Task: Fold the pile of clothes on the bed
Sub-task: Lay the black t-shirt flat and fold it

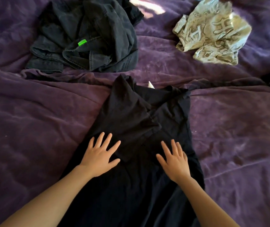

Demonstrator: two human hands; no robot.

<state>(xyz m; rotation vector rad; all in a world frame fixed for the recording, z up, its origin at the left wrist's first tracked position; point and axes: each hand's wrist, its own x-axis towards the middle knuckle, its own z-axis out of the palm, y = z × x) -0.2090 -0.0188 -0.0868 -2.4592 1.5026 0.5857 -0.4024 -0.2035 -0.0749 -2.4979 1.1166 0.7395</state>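
Two flat hands, left hand [100, 155], right hand [174, 158], press black shirt [139, 115]; long axis runs away.

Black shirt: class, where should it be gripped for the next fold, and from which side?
Probably pinch the black shirt at its two far corners, reaching over from the near side: it lies flat as a long strip, sleeves folded in.

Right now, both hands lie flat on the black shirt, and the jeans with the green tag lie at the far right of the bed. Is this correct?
Not quite. The head view shows the jeans with the green tag at the far left, not right; the beige top lies far right. The left hand and right hand do lie flat on the black shirt.
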